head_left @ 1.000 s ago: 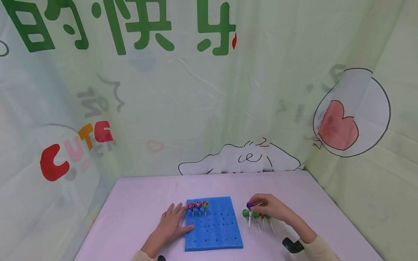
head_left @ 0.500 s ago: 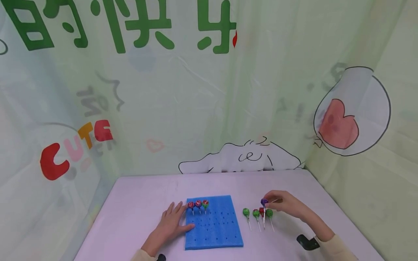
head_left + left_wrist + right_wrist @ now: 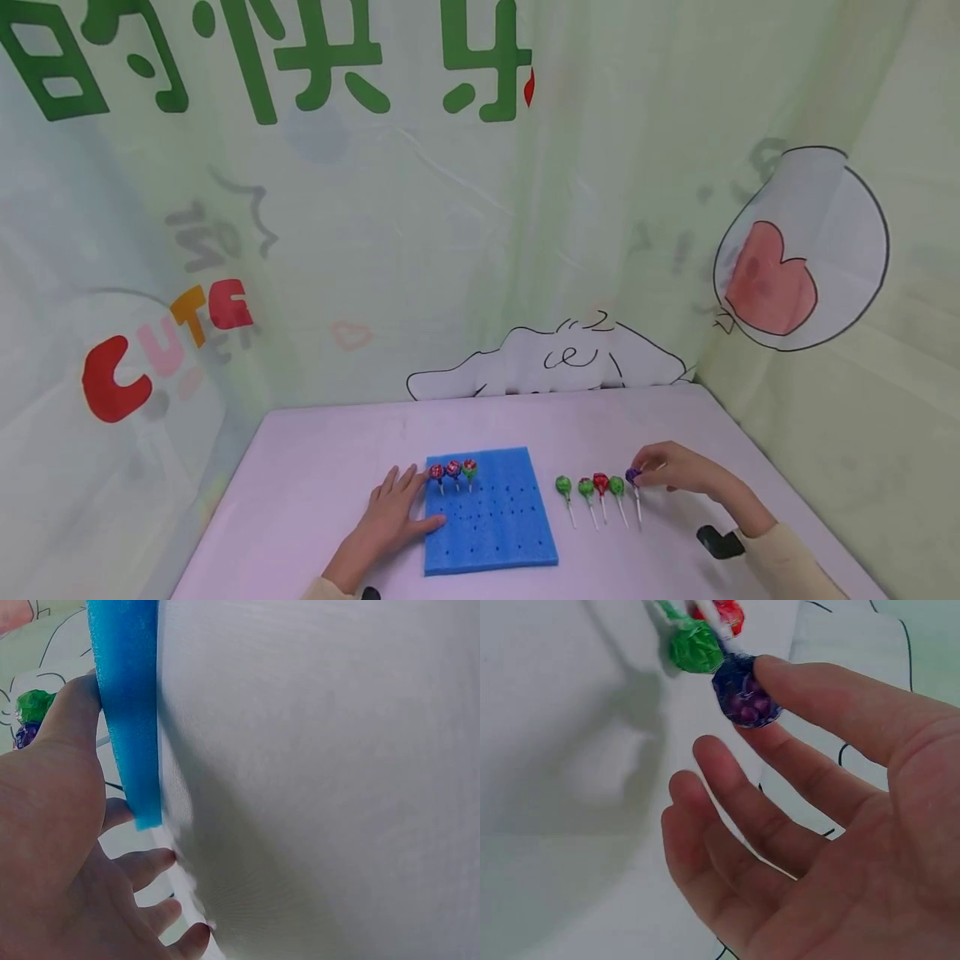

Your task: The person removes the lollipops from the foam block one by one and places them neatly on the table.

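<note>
Left hand [image 3: 390,510], fingers extended, touches the left edge of the blue board [image 3: 491,537], apparently steadying it; right of the board, right hand [image 3: 681,467] pinches the purple lollipop [image 3: 744,699], presumably for fine control

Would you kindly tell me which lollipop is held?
The round, purple-wrapped lollipop, rightmost in the head view: the right hand pinches it; no other is held.

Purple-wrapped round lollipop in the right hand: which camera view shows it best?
The right wrist view: the purple-wrapped round lollipop appears large, its markings visible, pinched by the right hand. The head view shows it small, though with more of its white stick; the left wrist view doesn't show it.
</note>
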The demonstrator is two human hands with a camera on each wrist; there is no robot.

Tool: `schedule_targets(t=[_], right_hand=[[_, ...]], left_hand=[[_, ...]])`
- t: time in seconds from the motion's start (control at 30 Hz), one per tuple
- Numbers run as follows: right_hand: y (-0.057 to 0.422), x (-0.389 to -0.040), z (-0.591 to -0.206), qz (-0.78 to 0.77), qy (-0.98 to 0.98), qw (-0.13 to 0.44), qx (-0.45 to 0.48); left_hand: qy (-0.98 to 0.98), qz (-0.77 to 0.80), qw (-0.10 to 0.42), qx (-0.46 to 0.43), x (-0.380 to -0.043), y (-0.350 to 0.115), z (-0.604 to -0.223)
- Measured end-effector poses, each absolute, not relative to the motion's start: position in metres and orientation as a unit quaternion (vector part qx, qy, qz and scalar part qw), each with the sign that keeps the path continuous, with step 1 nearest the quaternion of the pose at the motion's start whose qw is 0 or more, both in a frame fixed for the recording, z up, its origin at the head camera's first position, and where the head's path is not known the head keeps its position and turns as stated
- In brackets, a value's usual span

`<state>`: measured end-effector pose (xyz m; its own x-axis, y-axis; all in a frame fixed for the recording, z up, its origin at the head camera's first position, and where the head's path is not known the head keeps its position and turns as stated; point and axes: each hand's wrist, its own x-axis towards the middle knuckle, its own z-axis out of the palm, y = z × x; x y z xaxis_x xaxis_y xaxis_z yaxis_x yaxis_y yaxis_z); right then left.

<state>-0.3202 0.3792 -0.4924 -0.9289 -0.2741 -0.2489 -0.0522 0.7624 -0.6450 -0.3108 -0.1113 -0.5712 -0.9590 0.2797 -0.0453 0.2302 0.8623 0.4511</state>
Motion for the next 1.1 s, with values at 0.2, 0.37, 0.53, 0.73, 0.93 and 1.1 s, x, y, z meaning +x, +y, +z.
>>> schedule_targets(t=[0.2, 0.37, 0.53, 0.73, 0.93, 1.1], right_hand=[[0.372, -0.326, -0.501, -0.275, 0.946, 0.164, -0.051], [0.367, -0.327, -0.506, -0.263, 0.950, 0.166, -0.032], [0.364, -0.326, -0.508, -0.265, 0.949, 0.166, -0.035], [0.363, -0.328, -0.512, -0.264, 0.950, 0.162, -0.032], [0.362, -0.329, -0.514, -0.264, 0.950, 0.166, -0.023], [0.362, -0.325, -0.512, -0.267, 0.949, 0.165, -0.025]], left_hand=[[0.965, 0.222, 0.051, 0.132, -0.314, -0.113, -0.577], [0.964, 0.225, 0.050, 0.132, -0.315, -0.114, -0.579], [0.964, 0.224, 0.050, 0.133, -0.313, -0.113, -0.576], [0.965, 0.223, 0.050, 0.132, -0.311, -0.111, -0.572], [0.965, 0.221, 0.047, 0.134, -0.313, -0.112, -0.574], [0.964, 0.223, 0.047, 0.133, -0.313, -0.111, -0.575]])
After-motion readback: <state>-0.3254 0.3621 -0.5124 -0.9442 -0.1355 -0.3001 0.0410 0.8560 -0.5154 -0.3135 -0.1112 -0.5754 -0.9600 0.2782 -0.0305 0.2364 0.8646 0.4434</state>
